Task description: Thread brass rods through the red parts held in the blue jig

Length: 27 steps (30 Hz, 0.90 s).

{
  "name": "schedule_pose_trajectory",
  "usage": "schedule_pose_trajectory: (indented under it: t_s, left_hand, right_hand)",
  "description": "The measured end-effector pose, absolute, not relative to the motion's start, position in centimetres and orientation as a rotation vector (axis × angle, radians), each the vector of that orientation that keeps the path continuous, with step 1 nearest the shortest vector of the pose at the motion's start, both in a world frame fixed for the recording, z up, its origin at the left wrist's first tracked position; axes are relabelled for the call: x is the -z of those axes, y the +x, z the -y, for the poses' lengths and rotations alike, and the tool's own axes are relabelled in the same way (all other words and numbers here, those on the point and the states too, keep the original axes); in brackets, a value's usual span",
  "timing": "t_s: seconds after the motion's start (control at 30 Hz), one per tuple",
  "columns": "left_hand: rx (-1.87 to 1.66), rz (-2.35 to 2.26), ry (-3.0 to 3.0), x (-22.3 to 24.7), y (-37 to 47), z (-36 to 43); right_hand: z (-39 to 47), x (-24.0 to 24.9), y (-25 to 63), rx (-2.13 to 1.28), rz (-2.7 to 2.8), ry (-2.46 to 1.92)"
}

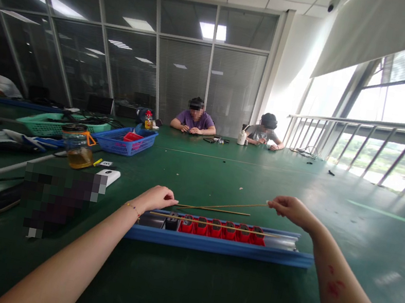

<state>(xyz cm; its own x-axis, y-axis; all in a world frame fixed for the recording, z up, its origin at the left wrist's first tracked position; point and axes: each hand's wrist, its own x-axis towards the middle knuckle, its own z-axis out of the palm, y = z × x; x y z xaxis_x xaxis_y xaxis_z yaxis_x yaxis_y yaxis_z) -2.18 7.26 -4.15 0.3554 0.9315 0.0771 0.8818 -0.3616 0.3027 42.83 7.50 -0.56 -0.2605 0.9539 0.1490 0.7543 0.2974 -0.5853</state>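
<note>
"Blue tray (pixel 219 247) nearest you: what's there?"
"Red cups (pixel 215 231) in a row, one long stick (pixel 220 226) lengthwise over them."
"Your hands?"
"Beyond it, my right hand (pixel 282 206) pinches the end of a slanting stick (pixel 232 206); my left hand (pixel 157 199), fingertips together, is at a level stick (pixel 233 212). Whether gripping, I can't tell."

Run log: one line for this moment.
right hand: pinching thin stick | left hand: near its other end, hold unclear | blue tray: red pieces inside
</note>
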Motion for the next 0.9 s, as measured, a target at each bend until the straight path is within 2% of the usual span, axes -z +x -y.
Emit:
schedule_pose_trajectory:
  t_s: [0.3,0.9]
  left_hand:
    - [-0.336,-1.628,2.36,4.6,-2.6,-7.9]
    - [-0.339,-1.628,2.345,4.8,-2.7,-8.1]
  right_hand:
    - [-8.4,2.9,38.8,-0.512,2.402,-1.512]
    - [-9.3,4.4,38.3,-0.379,2.472,-1.604]
